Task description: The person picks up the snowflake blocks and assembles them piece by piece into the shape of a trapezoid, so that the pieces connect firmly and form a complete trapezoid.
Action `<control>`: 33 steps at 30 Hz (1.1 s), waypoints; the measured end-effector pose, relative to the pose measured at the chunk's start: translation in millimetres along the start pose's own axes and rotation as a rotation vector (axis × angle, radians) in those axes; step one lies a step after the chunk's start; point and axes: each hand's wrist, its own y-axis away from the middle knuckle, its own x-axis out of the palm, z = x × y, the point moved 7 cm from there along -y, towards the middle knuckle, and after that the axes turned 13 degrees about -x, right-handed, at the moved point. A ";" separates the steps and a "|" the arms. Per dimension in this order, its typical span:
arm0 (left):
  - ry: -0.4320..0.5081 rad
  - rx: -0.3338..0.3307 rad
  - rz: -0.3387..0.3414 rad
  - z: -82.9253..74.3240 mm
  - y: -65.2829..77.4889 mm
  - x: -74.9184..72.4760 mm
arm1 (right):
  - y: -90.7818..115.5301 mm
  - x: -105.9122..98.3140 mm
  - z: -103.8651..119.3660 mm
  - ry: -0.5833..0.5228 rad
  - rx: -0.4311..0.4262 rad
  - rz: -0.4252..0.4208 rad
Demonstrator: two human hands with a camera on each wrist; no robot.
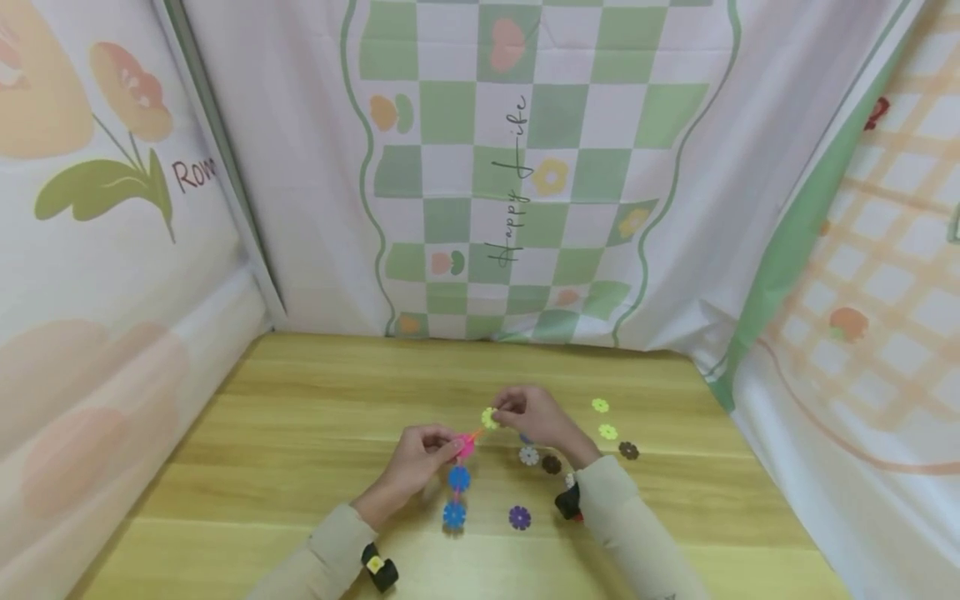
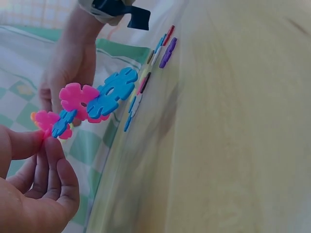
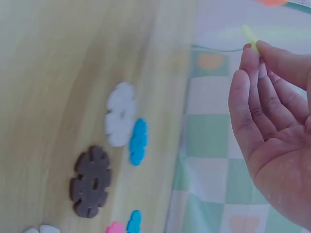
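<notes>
My left hand point(image 1: 415, 461) pinches a pink snowflake disc point(image 1: 466, 447) between thumb and fingers. From it hangs a linked chain of pink and blue discs, with one blue disc point(image 1: 459, 478) above another blue disc point(image 1: 453, 515). An orange disc point(image 1: 477, 433), seen nearly edge-on, sticks out of the chain's upper end. In my right hand point(image 1: 534, 414), thumb and forefinger pinch a yellow-green disc point(image 3: 250, 38) by its edge. It is close to the orange disc; whether they touch I cannot tell. The left wrist view shows the chain's larger blue disc point(image 2: 112, 92) interlocked with pink ones.
Loose discs lie on the wooden table point(image 1: 300, 400) under and beside the right arm: white point(image 1: 528, 456), brown point(image 1: 551, 464), purple point(image 1: 520, 517), two yellow-green point(image 1: 600, 406) and another brown point(image 1: 628, 450). Patterned curtains point(image 1: 525, 167) enclose the back and sides.
</notes>
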 end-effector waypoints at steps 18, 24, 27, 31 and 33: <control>-0.099 0.038 0.009 -6.3 -0.2 7.0 | 23.3 -3.0 21.8 -0.102 -0.081 -0.074; -0.132 0.093 -0.013 -13.9 1.4 10.6 | 24.9 -3.3 26.3 -0.118 -0.100 -0.116; -0.149 0.111 -0.013 -16.1 2.3 12.2 | 25.2 -2.5 25.4 -0.109 -0.099 -0.124; -0.179 0.107 0.015 -13.9 2.4 12.4 | 26.0 -1.6 22.3 -0.095 -0.080 -0.080; -0.197 0.093 0.035 -11.2 1.5 11.6 | 25.7 -1.5 22.3 -0.096 -0.071 -0.042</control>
